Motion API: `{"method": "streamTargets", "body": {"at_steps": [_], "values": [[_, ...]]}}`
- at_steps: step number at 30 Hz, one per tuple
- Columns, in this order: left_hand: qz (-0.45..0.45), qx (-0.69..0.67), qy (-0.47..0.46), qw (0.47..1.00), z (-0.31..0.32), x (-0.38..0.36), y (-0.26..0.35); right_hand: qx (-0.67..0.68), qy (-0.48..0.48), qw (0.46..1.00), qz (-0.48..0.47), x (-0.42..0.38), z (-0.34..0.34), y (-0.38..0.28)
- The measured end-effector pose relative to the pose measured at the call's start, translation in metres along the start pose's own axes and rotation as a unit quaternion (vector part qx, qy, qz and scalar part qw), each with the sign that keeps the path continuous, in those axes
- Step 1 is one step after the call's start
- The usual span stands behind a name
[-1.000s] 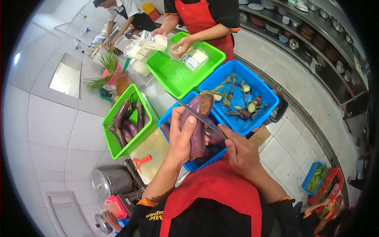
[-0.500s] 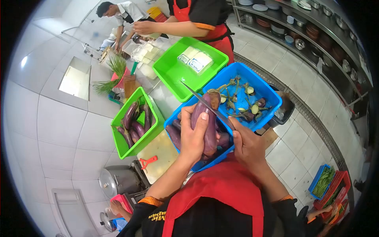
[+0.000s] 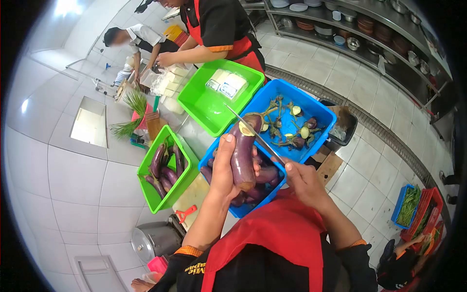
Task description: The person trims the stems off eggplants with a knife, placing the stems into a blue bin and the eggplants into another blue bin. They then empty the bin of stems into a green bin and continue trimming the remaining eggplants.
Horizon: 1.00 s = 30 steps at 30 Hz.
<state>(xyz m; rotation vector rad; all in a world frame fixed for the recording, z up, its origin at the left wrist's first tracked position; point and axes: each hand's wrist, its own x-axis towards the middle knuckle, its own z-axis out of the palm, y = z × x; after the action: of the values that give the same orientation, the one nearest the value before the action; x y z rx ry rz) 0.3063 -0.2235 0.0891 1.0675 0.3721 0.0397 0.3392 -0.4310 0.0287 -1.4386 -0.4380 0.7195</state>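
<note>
My left hand (image 3: 224, 168) is wrapped round a purple eggplant (image 3: 242, 158), held upright above a blue basin of eggplants (image 3: 265, 177). In my right hand (image 3: 302, 182) is a knife (image 3: 262, 141), its blade lying across the eggplant near the stem end. A pale cut face shows there, and the brown-green cap piece leans away beyond the blade. Farther off, a second blue basin (image 3: 318, 143) holds cut-off eggplant stems and caps (image 3: 292, 126). To the left, a green basin (image 3: 187, 158) contains several whole eggplants (image 3: 168, 168).
A larger green tray (image 3: 197, 95) holds white packs (image 3: 226, 85). A red peeler (image 3: 186, 213) lies on a cutting board (image 3: 194, 197) at left. Two co-workers (image 3: 214, 29) stand across the table. A dark bin (image 3: 343, 129) stands beyond the blue basin; a metal pot (image 3: 158, 238) is lower left.
The knife has cut into the eggplant near its cap, exposing pale flesh, and the cap end tilts away. The whole view has shifted slightly; the nearer co-worker has moved left.
</note>
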Motion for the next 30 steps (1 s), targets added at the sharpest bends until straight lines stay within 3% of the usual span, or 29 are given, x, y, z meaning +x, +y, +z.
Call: {"method": "streamTargets", "body": {"at_steps": [2, 3, 5, 11, 20, 24, 26, 27, 29, 30], "values": [[0.008, 0.021, 0.002, 1.000, 0.003, -0.003, 0.004, -0.186, 0.127, 0.966, -0.123, -0.005, 0.006, -0.005], [0.016, 0.041, 0.004, 0.999, 0.004, -0.004, 0.006, -0.186, 0.126, 0.966, -0.124, -0.006, 0.009, -0.003], [0.043, 0.065, 0.003, 0.997, 0.010, -0.007, 0.010, -0.260, 0.196, 0.917, -0.230, -0.007, 0.012, 0.002], [0.098, 0.143, 0.013, 0.985, 0.011, -0.005, 0.003, -0.383, 0.257, 0.862, -0.212, 0.003, 0.018, 0.018], [0.099, 0.132, 0.027, 0.986, 0.009, 0.005, 0.002, -0.411, 0.313, 0.832, -0.203, 0.019, 0.030, 0.033], [0.094, 0.123, 0.021, 0.988, 0.013, 0.010, -0.023, -0.436, 0.296, 0.838, -0.143, 0.029, 0.027, 0.027], [0.101, 0.136, 0.010, 0.985, 0.008, 0.017, -0.035, -0.331, 0.270, 0.896, -0.120, 0.041, 0.027, 0.022], [0.100, 0.135, 0.017, 0.986, 0.005, 0.021, -0.035, -0.329, 0.273, 0.896, -0.118, 0.045, 0.024, 0.023], [0.097, 0.139, 0.015, 0.985, 0.001, 0.026, -0.033, -0.127, 0.159, 0.977, -0.060, 0.049, 0.016, 0.027], [0.095, 0.141, 0.014, 0.985, 0.000, 0.027, -0.034, -0.125, 0.161, 0.977, -0.059, 0.048, 0.013, 0.030]]}}
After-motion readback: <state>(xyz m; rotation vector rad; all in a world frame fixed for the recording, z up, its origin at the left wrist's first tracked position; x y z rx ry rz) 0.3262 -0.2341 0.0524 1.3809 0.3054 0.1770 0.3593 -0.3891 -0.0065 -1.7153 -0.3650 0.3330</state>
